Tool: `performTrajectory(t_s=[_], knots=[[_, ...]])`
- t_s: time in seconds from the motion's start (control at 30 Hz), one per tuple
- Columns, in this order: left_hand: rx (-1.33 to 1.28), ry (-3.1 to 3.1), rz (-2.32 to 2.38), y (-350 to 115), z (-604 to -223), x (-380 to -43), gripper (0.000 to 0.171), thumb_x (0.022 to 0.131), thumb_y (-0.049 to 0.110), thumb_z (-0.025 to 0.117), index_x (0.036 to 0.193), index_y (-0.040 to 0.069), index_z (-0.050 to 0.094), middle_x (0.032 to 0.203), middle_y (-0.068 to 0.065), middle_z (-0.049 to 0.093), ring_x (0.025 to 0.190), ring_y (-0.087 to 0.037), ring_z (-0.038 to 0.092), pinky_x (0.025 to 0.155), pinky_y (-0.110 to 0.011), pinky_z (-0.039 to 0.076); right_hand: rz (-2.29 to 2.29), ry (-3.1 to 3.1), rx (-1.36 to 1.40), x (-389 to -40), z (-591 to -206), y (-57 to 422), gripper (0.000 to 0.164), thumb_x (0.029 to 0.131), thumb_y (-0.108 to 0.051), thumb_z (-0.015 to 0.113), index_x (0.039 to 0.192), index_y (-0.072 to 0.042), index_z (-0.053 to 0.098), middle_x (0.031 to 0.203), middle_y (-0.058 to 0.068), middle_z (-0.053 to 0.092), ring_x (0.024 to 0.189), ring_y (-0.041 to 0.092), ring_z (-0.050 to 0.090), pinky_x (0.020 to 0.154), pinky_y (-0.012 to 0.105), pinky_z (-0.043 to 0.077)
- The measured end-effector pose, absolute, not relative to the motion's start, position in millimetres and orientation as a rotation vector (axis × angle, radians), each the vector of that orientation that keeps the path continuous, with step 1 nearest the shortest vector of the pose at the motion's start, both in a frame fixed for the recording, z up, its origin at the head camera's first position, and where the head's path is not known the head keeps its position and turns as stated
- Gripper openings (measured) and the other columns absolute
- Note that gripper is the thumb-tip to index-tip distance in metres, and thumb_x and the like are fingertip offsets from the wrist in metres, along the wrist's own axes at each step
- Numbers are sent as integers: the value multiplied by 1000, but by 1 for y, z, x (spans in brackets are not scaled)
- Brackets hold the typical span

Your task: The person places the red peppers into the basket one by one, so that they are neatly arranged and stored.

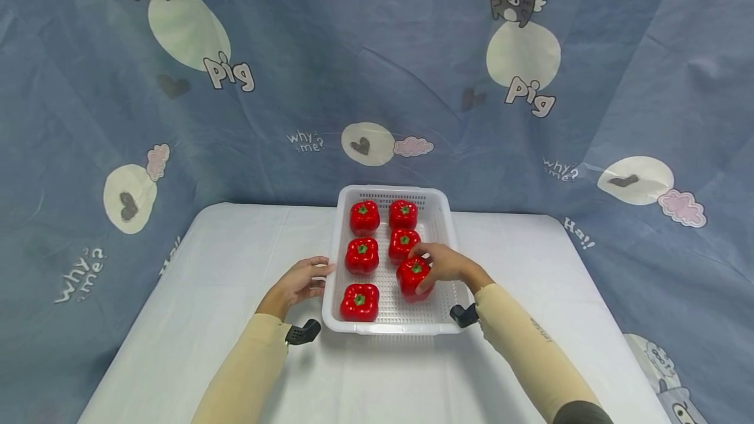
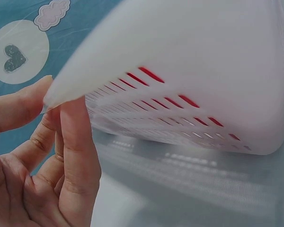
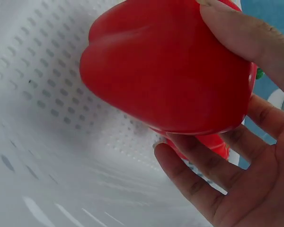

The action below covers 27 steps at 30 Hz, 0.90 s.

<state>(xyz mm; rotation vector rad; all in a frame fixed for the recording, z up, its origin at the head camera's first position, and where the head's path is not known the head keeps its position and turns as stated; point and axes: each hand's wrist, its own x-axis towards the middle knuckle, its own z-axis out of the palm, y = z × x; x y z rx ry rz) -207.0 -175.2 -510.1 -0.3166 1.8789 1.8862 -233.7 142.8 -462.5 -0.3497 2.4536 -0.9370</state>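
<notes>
A white plastic basket (image 1: 384, 328) with a slotted wall stands on the table. My left hand (image 1: 300, 281) pinches its left rim between thumb and fingers; the left wrist view shows the basket wall (image 2: 213, 52) close up. Over the basket's right half, my right hand (image 1: 443, 264) grips a red bell pepper (image 1: 412, 278), thumb on one side and fingers on the other. In the right wrist view the pepper (image 3: 165, 66) fills much of the frame. Several more red peppers lie inside: three down the left side, such as the front one (image 1: 359, 303), and two at the back right.
The basket rests on a white-covered table (image 1: 259, 234). Behind the table hangs a blue cloth (image 1: 330, 38) printed with cartoon pigs. Black wrist cameras, one on the left wrist (image 1: 303, 332) and one on the right (image 1: 464, 315), sit near the basket's front corners.
</notes>
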Motion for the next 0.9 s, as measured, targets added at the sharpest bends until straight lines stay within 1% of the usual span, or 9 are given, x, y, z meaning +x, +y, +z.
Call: performTrajectory(t_s=[0.23,0.47,0.63,0.73,0.9], knots=[[-332,1899,1876,-174,-511,-207,36,92,19,65,122,2,56,104,-9,63,80,-19,59,70,-29,57,-902,2468,-332,-231,-464,140,59,61,-8,89,113,-14,61,123,7,57,115,26,52,91,43,52],[-342,1893,1867,-174,-510,-207,38,92,20,66,124,3,54,104,-9,63,80,-18,59,70,-28,57,-839,2431,-322,-229,-462,138,58,60,-7,90,109,-14,59,114,4,58,111,25,53,88,42,53],[-328,1899,1870,-174,-510,-207,37,92,19,65,124,2,54,104,-9,62,80,-18,58,70,-28,57,-794,2375,-288,-226,-462,138,63,60,-10,91,113,-18,58,115,3,57,114,26,50,88,44,53],[-325,1890,1876,-174,-510,-207,36,92,19,65,122,2,54,102,-9,62,79,-18,57,69,-28,56,-790,2357,-289,-225,-462,138,67,60,-10,91,117,-19,57,117,4,55,115,27,49,87,44,54],[-330,1870,1887,-174,-509,-207,33,92,18,65,120,2,55,101,-8,62,79,-18,57,70,-28,57,-781,2342,-286,-223,-462,137,70,60,-11,91,120,-18,56,114,3,56,113,26,50,85,43,55]])
